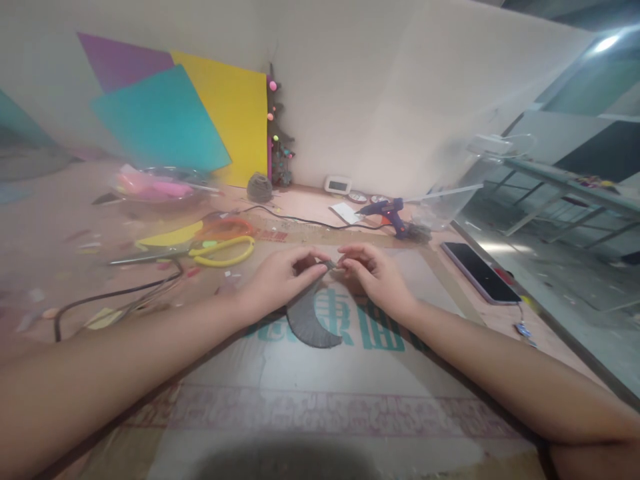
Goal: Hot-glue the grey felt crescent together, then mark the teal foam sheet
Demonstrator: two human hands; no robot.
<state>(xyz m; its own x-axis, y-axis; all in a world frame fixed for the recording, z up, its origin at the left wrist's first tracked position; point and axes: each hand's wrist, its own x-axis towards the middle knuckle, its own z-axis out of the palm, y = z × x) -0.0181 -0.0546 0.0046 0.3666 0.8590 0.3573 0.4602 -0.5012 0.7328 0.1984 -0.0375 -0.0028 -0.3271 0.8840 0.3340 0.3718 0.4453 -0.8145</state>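
Observation:
A grey crescent-moon shape (311, 321) hangs just over the printed cardboard sheet (320, 373), its broad curve toward me. Thumb and fingers of my left hand (295, 270) pinch the crescent's upper tip. Close beside it, my right hand (369, 272) has its thumb and fingertips pressed together at that same tip. Something thin and greyish, perhaps yarn, shows between the two hands; it is too small to make out. The crescent's surface looks wrapped in grey strands.
Yellow-handled scissors (223, 252) lie to the left among scraps and a black cable. A glue gun (393, 215) stands at the back right, near a white digital clock (338, 185). A phone (480, 272) rests by the right table edge. A grey yarn ball (259, 187) sits behind.

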